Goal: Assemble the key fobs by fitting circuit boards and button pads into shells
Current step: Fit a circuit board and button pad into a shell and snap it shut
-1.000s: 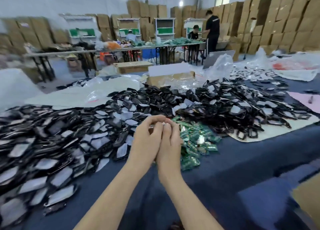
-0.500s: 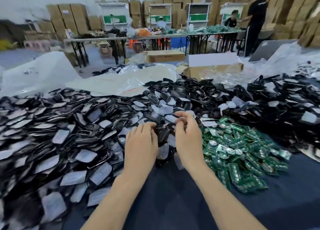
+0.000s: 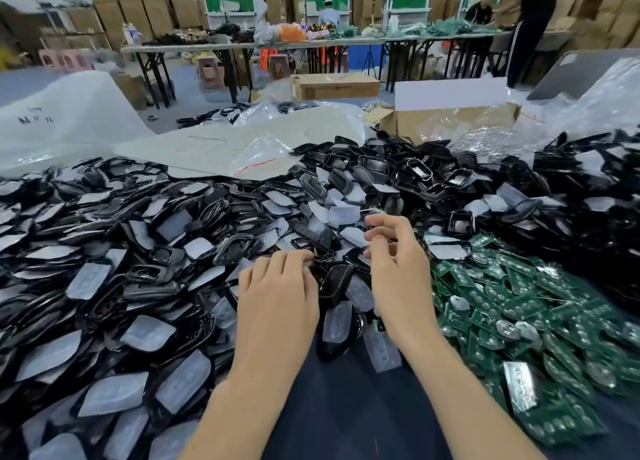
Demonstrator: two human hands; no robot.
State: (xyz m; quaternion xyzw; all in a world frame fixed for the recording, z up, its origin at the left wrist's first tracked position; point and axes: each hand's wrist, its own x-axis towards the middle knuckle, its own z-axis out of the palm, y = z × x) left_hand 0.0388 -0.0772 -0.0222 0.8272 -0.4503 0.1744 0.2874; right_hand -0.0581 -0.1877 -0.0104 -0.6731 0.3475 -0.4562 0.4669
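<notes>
Hands have parted. Left hand (image 3: 277, 293) dips into black shells (image 3: 149, 277), fingers together, tips hidden, likely fishing one out. Right hand (image 3: 398, 272) hovers beside circuit boards (image 3: 519, 303), fingers loosely curled, contents unclear.

Two bare hands are seen, the left hand (image 3: 277, 296) and the right hand (image 3: 398, 279), each carried on a bare, slender forearm (image 3: 242, 407) that is cut off at the view's lower edge.

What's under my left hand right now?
Your left hand rests palm down on the heap of black shells and clear button pads. Which piece its fingers touch, or whether they hold one, is covered.
</notes>
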